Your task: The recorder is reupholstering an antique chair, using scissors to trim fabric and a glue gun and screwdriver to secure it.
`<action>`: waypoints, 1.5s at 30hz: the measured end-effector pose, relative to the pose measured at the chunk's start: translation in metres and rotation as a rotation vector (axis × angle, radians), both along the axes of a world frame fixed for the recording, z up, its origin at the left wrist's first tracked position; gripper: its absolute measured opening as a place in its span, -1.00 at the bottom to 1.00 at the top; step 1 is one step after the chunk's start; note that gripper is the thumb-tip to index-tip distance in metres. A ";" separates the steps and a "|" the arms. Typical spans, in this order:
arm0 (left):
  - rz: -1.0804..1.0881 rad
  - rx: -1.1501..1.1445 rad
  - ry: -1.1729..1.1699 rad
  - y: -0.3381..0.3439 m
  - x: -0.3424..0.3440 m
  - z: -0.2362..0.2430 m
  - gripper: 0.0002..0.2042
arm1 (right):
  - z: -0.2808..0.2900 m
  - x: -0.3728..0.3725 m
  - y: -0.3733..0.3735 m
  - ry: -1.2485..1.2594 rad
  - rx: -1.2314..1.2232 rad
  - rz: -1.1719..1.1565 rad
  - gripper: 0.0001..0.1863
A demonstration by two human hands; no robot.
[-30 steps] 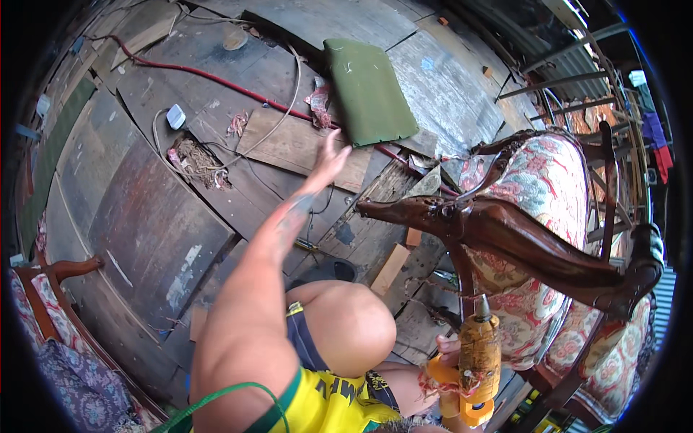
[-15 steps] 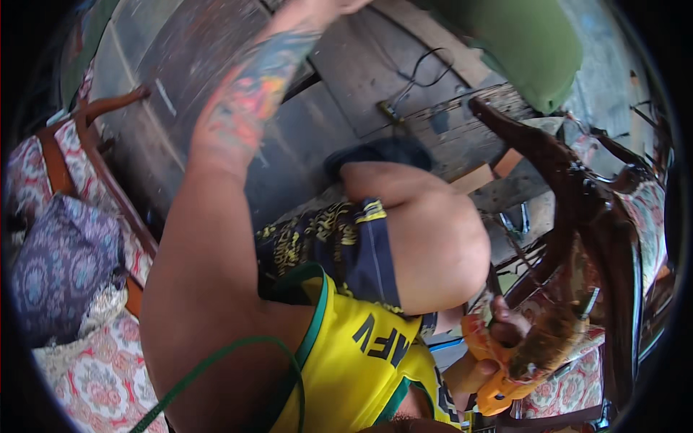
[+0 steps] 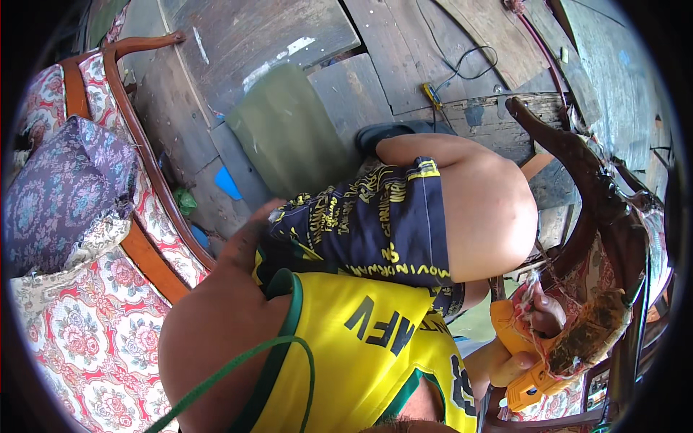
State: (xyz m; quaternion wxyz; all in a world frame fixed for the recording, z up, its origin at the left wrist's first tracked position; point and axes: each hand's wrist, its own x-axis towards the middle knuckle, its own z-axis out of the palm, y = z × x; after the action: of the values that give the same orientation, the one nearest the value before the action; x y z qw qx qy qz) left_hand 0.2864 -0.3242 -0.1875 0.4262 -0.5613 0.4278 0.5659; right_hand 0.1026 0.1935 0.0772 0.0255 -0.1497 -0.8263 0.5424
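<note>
At the near right, grips a tool (image 3: 586, 333) in the right hand (image 3: 545, 317), curled firmly around the yellow handle. Points the brown body of the tool toward the far right, close to a dark wooden chair (image 3: 610, 206); cannot tell about contact. Reaches with the left hand (image 3: 268, 209) past the left side of the shorts (image 3: 346, 224) to the near edge of a green panel (image 3: 289, 130). Cannot tell the left grip, pinching or merely touching, being mostly hidden there. Shows the panel slightly blurred, left of a dark slipper (image 3: 390, 134), on or above the floor (image 3: 390, 43); cannot tell which.

Wears a yellow jersey (image 3: 339, 339). To the left, includes a floral settee (image 3: 79, 335) under a purple cloth (image 3: 72, 180), with a blue scrap (image 3: 229, 183) between settee and panel. Farther right, includes a looped black cable (image 3: 495, 61) and a red cord (image 3: 545, 50).
</note>
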 end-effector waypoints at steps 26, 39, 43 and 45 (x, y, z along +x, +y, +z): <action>-0.702 -0.222 0.555 -0.038 -0.167 -0.061 -0.25 | -0.016 -0.035 0.003 0.002 -0.055 0.103 -0.30; -1.094 -0.330 0.542 0.037 -0.195 -0.052 -0.23 | -0.030 -0.061 -0.024 0.121 0.017 -0.077 -0.08; -0.880 -0.757 0.822 0.025 -0.163 -0.042 -0.34 | -0.030 -0.056 -0.016 -0.036 0.039 0.040 -0.13; -1.003 -0.808 0.055 0.012 -0.164 -0.032 -0.31 | -0.032 -0.054 -0.018 -0.038 0.058 0.040 -0.14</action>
State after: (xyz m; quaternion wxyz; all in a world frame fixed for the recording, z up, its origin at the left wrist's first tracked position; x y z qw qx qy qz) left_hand 0.1228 -0.3123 -0.2192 0.3831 -0.3946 0.8284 0.1062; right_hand 0.0482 0.1754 0.0452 0.0031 -0.1426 -0.8450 0.5154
